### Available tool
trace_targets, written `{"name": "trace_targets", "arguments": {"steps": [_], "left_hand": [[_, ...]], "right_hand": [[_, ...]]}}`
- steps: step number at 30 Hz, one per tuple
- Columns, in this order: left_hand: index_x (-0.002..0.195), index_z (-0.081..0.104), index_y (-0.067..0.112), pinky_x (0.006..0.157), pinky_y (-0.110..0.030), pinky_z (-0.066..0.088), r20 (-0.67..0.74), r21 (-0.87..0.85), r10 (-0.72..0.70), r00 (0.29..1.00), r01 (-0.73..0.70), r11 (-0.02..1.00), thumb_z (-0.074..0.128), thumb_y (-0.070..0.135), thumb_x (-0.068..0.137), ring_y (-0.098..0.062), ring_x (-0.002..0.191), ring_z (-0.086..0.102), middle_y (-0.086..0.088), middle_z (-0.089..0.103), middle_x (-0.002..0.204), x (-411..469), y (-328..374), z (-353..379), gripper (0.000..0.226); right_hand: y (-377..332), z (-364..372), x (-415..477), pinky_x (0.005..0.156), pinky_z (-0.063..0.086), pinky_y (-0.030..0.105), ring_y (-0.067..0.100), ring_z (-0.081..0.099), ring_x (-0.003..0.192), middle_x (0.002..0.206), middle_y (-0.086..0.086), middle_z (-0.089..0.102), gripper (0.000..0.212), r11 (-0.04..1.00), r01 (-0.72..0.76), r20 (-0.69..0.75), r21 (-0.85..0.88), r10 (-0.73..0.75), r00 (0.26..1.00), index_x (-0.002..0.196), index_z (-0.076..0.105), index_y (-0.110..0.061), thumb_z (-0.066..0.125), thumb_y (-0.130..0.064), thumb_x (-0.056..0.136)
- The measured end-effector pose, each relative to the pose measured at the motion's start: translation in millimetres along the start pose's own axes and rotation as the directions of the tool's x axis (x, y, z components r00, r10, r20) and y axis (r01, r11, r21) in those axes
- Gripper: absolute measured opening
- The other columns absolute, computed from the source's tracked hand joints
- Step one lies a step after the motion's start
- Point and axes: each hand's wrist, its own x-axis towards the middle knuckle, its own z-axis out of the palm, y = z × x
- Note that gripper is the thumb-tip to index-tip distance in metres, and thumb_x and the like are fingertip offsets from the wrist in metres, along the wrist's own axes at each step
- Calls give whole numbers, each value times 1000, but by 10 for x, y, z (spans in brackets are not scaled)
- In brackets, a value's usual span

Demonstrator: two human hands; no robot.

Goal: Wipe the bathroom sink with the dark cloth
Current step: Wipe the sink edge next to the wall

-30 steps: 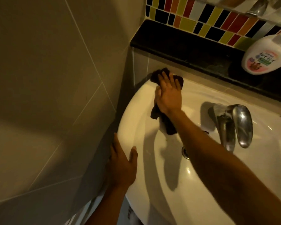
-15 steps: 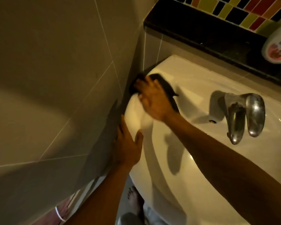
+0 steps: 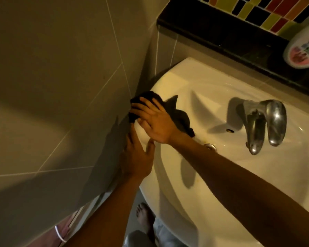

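The wall [image 3: 52, 86] of large beige tiles is filling the left of the view, meeting the sink [image 3: 212, 184] at its left edge. The white sink is spreading across the right, its rim touching the wall. A black ledge [image 3: 212, 32] is running behind it under coloured tiles [image 3: 257, 9], with a white bottle [image 3: 303, 50] lying on it at the right edge. The chrome tap [image 3: 264, 122] is standing at the back of the basin, with the drain [image 3: 210, 146] near it. The right hand [image 3: 155, 122] is lying flat, fingers spread, pressing the cloth [image 3: 178, 116] onto the sink's left rim beside the wall; the dark cloth is bunching under the palm and trailing toward the basin. The left hand [image 3: 137, 157] is resting open on the rim just below, holding nothing. A bare foot [image 3: 144, 216] is showing on the floor beneath.
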Motion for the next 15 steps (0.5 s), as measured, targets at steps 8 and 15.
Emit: {"name": "trace_targets", "arguments": {"steps": [8,15], "left_hand": [[152,5,20,98,-47,42,16,-23,-15,1000,15,1000,49,49,91,-36,127,46,-14,30,152,-1,-30,4,81],[152,8,17,94,-46,44,16,-82,6,1000,-4,997,52,46,91,-36,123,48,-15,31,151,-18,-10,-14,81]], "right_hand": [[1122,-785,209,122,2,42,20,5,149,161,2,14,53,880,-463,-99,-102,454,885,151,18,-22,27,-33,100],[1077,-677,-361,121,4,41,25,-5,149,162,10,-1,58,572,-819,-302,-48,773,557,152,4,-10,24,-32,102]]}}
